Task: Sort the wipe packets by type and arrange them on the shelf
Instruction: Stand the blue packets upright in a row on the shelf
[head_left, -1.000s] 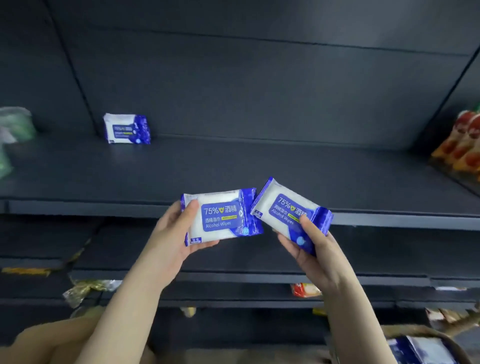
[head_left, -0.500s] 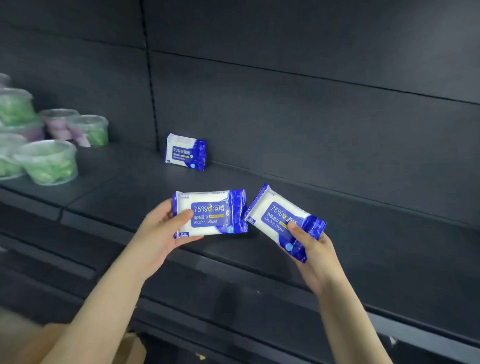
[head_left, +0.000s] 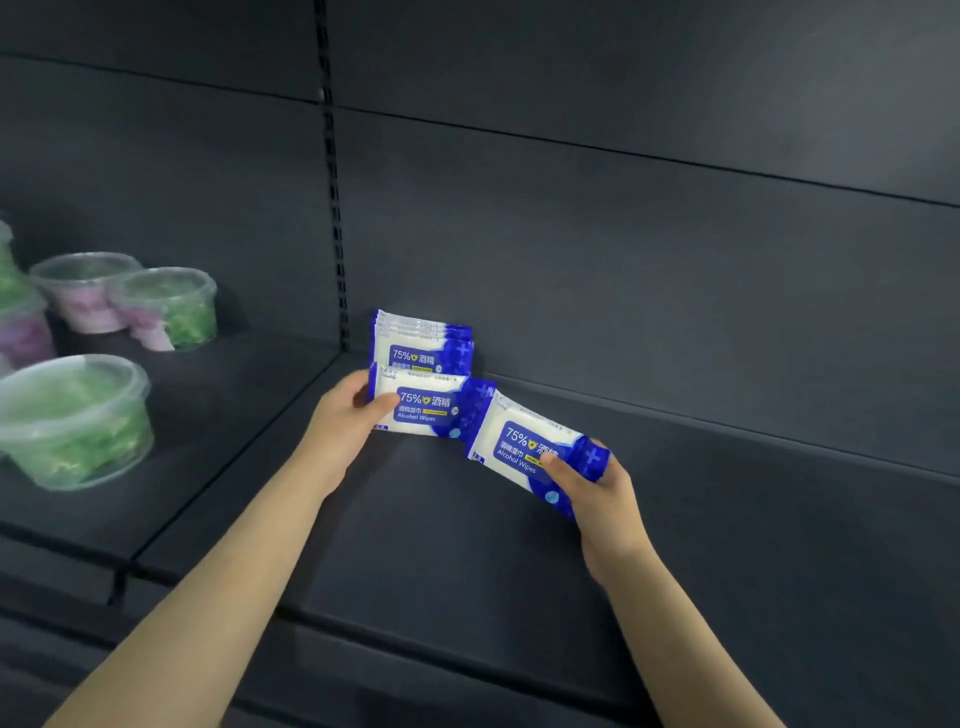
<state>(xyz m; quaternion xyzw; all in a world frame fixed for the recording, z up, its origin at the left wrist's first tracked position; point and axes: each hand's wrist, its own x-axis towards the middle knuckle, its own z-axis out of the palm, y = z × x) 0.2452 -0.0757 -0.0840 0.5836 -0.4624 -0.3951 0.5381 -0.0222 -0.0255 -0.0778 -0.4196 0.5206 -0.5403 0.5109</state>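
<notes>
a dark grey shop shelf (head_left: 467, 545) runs across the view, backed by a dark panel (head_left: 623, 260) with a slotted upright (head_left: 335, 208) left of centre.

at the back of the shelf, just right of the upright, a stack of alcohol wipe packets (head_left: 422, 345) stands against the panel, white with blue ends and "75%" print facing out. in front of it the left hand (head_left: 343, 426) grips another alcohol wipe packet, the level packet (head_left: 426, 410), by its left end, thumb across the front and fingers curled behind. this packet covers the lower part of the stack in the view; whether the two touch cannot be told.

to the right, the right hand (head_left: 597, 493) holds the tilted packet (head_left: 524, 449), same print, its left end raised and its right end dropped. the thumb presses on the front and the fingers wrap round the blue right end. its upper left corner lies at the blue right end of the level packet, overlapping it in the view. both packets are held above the shelf board.

both forearms are bare and reach in from the bottom edge.

on the neighbouring shelf bay at the left stand clear lidded plastic tubs: a large tub of green leaves (head_left: 75, 421) near the front, a purple-filled tub (head_left: 83, 291) and a mixed green and purple tub (head_left: 171, 306) further back, with more cut off at the left edge.
</notes>
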